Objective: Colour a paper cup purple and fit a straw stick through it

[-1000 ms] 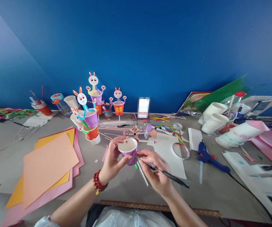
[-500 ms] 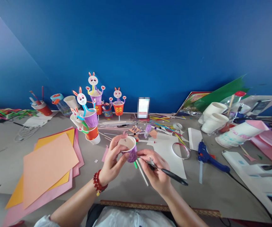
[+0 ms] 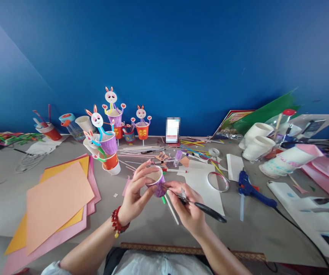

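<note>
My left hand (image 3: 138, 185) grips a purple-sided paper cup (image 3: 161, 187), fingers over its rim and thumb against the outside. The cup is tilted, its mouth turned up and to the left. In my right hand (image 3: 189, 204) is a pair of black-handled scissors (image 3: 210, 212), seen nearly edge-on. A thin metal tip reaches the cup's right side; I cannot tell whether it goes through the wall. Below the cup lie a white stick (image 3: 172, 210) and a short green piece (image 3: 163, 199) on the table.
Rabbit-faced cup figures (image 3: 107, 141) stand at back left. Coloured paper sheets (image 3: 60, 206) lie left. To the right are white paper (image 3: 204, 183), a tape roll (image 3: 217, 181), a blue glue gun (image 3: 253, 191) with its cord, and a white power strip (image 3: 299, 214). Straws and scraps litter the back.
The fingers of my left hand have shifted slightly over the cup's mouth, and the cup has turned a little. My right hand keeps the scissors at its side. The view has moved slightly.
</note>
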Tool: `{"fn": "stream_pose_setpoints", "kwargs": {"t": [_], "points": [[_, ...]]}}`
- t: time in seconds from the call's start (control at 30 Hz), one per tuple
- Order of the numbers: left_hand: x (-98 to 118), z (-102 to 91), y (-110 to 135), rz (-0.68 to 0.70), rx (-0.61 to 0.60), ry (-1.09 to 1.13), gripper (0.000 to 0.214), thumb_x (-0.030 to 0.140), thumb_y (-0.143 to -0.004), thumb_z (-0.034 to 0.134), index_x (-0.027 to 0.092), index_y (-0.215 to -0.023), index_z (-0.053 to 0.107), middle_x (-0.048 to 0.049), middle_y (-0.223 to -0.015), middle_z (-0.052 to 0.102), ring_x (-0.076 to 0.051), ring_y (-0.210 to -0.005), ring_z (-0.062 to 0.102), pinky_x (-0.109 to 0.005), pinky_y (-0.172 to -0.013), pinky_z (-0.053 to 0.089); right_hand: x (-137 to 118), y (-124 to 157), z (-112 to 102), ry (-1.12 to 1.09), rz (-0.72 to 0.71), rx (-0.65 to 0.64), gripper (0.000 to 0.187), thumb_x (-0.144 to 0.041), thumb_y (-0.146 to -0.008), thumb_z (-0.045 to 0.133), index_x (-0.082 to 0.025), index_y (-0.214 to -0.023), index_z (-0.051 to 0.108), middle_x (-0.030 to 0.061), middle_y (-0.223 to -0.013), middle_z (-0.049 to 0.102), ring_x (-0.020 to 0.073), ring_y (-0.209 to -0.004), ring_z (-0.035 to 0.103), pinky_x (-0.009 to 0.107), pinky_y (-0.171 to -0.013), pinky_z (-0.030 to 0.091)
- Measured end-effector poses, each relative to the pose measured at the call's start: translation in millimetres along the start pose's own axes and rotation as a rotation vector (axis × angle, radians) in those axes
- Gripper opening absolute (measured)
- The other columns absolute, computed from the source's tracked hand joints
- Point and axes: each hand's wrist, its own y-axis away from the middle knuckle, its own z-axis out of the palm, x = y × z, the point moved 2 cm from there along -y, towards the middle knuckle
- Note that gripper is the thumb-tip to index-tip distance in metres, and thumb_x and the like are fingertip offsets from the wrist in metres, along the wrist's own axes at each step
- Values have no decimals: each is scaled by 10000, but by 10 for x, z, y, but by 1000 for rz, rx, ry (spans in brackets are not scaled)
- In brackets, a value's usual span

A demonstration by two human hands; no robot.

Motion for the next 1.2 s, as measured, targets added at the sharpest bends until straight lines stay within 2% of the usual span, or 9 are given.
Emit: {"fn": "stream_pose_setpoints", "kwargs": {"t": [0.23, 0.37, 0.67, 0.83, 1.07, 1.2], "points": [[-78, 5, 11, 47, 6, 0, 45, 210, -883, 652, 210, -927, 660, -109, -1079, 717, -306, -1214, 555, -544, -1038, 410, 2, 1, -4, 80, -40, 2, 71, -189, -917, 593, -229, -893, 646, 73, -946, 770, 221, -845, 748, 308, -744, 593], [-111, 15, 24, 45, 26, -34, 68, 197, -867, 675, 225, -927, 661, -72, -953, 746, -280, -1102, 625, -560, -1061, 378, 29, 12, -1, 76, -57, -15, 74, -171, -914, 593, -228, -900, 637, 72, -964, 764, 209, -856, 742, 299, -761, 589], [-80, -16, 50, 28, 4, -151, 86, 216, -865, 672, 247, -945, 686, -61, -939, 763, -262, -1028, 672, -585, -1125, 305, 37, 13, -1, 71, -69, -32, 94, -154, -917, 584, -238, -924, 626, 72, -988, 761, 213, -886, 741, 306, -768, 594], [-61, -36, 43, 33, -6, -202, 90, 213, -867, 667, 250, -947, 687, -63, -995, 764, -244, -1001, 689, -573, -1135, 296, 7, -8, -18, 76, -133, -39, 129, -129, -900, 590, -248, -940, 614, 74, -980, 760, 212, -876, 740, 307, -743, 596], [21, -119, -18, 63, -108, -288, 90, 182, -879, 644, 242, -944, 662, -48, -1013, 749, -208, -984, 692, -520, -1147, 293, -31, -98, -69, 142, -240, -224, 192, -81, -889, 546, -257, -936, 607, 76, -1023, 761, 208, -948, 731, 322, -776, 598], [60, -146, -37, 69, -142, -362, 83, 171, -881, 631, 243, -919, 649, -41, -1014, 751, -199, -955, 699, -509, -1135, 310, -19, -123, -59, 233, -386, -261, 229, -39, -853, 554, -252, -907, 617, 75, -998, 769, 226, -955, 738, 376, -857, 597]]}}
